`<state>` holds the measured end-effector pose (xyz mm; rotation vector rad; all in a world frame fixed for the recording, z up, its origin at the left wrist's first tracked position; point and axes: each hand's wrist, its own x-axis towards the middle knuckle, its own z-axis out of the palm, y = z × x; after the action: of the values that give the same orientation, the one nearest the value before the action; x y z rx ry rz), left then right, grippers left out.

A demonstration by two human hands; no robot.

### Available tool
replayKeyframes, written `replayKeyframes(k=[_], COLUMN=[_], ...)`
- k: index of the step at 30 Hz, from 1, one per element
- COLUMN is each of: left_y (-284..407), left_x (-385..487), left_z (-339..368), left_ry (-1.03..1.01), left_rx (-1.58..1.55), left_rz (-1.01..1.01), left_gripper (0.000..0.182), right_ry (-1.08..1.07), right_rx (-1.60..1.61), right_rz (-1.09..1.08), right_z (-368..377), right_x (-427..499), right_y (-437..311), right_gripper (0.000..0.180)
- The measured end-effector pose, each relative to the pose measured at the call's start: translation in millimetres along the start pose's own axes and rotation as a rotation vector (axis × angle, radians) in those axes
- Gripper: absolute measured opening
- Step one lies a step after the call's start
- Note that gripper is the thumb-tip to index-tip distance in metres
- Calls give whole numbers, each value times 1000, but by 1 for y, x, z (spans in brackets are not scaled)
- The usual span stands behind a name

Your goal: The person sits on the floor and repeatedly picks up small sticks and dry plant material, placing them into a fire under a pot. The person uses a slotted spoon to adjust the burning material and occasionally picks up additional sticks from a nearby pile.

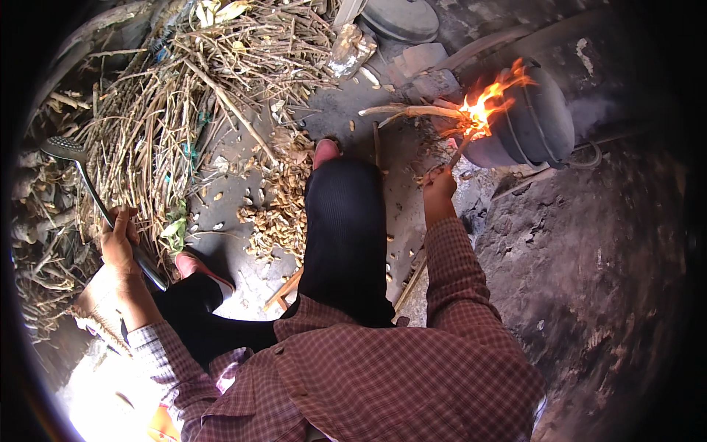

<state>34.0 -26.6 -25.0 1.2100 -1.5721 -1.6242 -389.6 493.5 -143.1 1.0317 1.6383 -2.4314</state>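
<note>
My left hand (119, 237) grips the dark handle of a slotted skimmer (63, 148), its perforated head raised over the twigs at the left. At the right, my right hand (440, 185) holds a thin stick (459, 153), whose far end reaches into the flames (479, 115). A forked branch (420, 111) also runs into the fire from the left. Just beyond the flames stands a soot-dark metal pot (533, 119) with a lid and a ring handle. The flames lick its near side, and the stick's burning end is partly hidden by them.
Piled dry twigs (160, 132) cover the upper left. Peanut shells (281, 204) lie on the floor beside my leg. Bricks (422, 59) and a large round dark lid (402, 19) are at the top. A rough, sooty earthen surface (574, 265) rises at the right.
</note>
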Motion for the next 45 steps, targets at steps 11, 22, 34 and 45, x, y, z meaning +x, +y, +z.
replayKeyframes(k=[11,22,34,45], left_y=[-6,2,9,32], left_x=[16,19,11,-18], left_z=[19,50,51,29], left_ry=[-49,-115,-60,64], left_rx=[16,51,44,-98], left_rz=[-60,-88,-47,19], left_gripper=[10,15,19,6], right_ry=[17,-127,-427,-684], right_rx=[62,58,-725,-1101], right_rz=[21,98,409,-64], right_z=[48,12,-95,-4], right_x=[74,142,-13,20], right_y=[-10,15,168,85], right_gripper=[17,38,37,32])
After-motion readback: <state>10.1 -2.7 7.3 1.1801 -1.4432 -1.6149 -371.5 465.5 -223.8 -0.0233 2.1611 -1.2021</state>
